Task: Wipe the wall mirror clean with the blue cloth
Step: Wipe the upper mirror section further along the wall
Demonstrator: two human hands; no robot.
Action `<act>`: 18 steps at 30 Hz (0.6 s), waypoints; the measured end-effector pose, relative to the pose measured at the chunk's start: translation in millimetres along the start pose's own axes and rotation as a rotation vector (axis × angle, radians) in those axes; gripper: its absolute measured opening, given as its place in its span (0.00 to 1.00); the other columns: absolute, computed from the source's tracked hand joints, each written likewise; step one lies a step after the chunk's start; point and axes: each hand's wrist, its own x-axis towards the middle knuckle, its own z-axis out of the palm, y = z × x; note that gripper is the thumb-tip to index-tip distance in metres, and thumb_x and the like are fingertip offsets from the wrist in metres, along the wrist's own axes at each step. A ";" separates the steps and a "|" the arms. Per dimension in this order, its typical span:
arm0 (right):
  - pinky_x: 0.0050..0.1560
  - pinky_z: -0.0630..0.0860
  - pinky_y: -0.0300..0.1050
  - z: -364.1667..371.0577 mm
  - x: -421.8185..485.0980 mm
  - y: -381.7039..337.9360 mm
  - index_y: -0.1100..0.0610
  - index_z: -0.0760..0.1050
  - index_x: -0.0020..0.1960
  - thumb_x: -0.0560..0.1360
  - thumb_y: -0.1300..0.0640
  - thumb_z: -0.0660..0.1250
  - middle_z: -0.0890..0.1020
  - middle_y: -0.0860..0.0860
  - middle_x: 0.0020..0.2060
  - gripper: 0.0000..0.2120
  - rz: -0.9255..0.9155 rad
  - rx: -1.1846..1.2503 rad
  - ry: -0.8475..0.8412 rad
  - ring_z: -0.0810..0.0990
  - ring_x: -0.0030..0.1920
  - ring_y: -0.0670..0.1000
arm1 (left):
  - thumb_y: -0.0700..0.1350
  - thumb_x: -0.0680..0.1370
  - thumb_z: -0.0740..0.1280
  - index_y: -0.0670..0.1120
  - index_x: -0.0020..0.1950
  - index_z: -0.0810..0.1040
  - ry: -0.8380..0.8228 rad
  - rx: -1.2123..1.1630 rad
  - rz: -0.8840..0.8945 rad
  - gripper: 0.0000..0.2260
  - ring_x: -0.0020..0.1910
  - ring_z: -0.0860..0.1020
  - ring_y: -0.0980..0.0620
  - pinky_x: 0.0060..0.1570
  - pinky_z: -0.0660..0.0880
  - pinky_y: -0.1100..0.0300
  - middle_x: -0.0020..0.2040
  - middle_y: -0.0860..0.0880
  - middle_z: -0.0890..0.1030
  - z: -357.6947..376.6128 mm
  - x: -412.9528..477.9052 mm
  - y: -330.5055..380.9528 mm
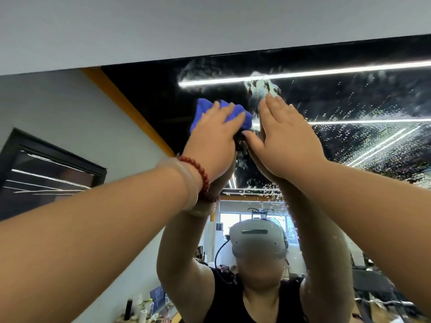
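Note:
The wall mirror fills the view ahead, and its upper right part is speckled with water droplets and a wet smear. High on the glass, my left hand presses the bunched blue cloth flat against it, fingers spread over the cloth. Right beside it, my right hand lies flat on the glass with straight fingers, holding nothing. Both arms reach upward. A red bead bracelet circles my left wrist.
The mirror's top edge meets a grey wall above. My own reflection, wearing a headset, shows low in the glass, along with ceiling light strips, a dark-framed window and a cluttered bench.

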 end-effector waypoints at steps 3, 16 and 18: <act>0.77 0.43 0.48 0.4 -0.3 -1.1 0.60 0.47 0.79 0.81 0.38 0.48 0.49 0.55 0.79 0.36 0.007 0.002 -0.004 0.46 0.79 0.52 | 0.33 0.78 0.57 0.46 0.73 0.69 0.026 -0.026 0.006 0.24 0.77 0.55 0.40 0.74 0.47 0.55 0.76 0.43 0.63 -3.6 3.3 -18.4; 0.77 0.41 0.47 -2.4 -2.1 -2.5 0.59 0.46 0.79 0.81 0.39 0.49 0.48 0.54 0.79 0.35 0.013 -0.002 -0.020 0.44 0.79 0.51 | 0.33 0.77 0.57 0.48 0.75 0.66 -0.019 -0.011 -0.116 0.26 0.77 0.52 0.41 0.73 0.47 0.54 0.78 0.44 0.59 -10.5 11.8 -28.1; 0.77 0.41 0.47 -3.1 -2.6 -2.3 0.59 0.46 0.80 0.81 0.39 0.48 0.47 0.54 0.79 0.35 0.013 -0.008 -0.024 0.44 0.79 0.51 | 0.34 0.78 0.57 0.45 0.75 0.66 -0.037 0.018 -0.239 0.24 0.77 0.53 0.40 0.72 0.47 0.56 0.77 0.42 0.59 -17.9 27.2 -53.3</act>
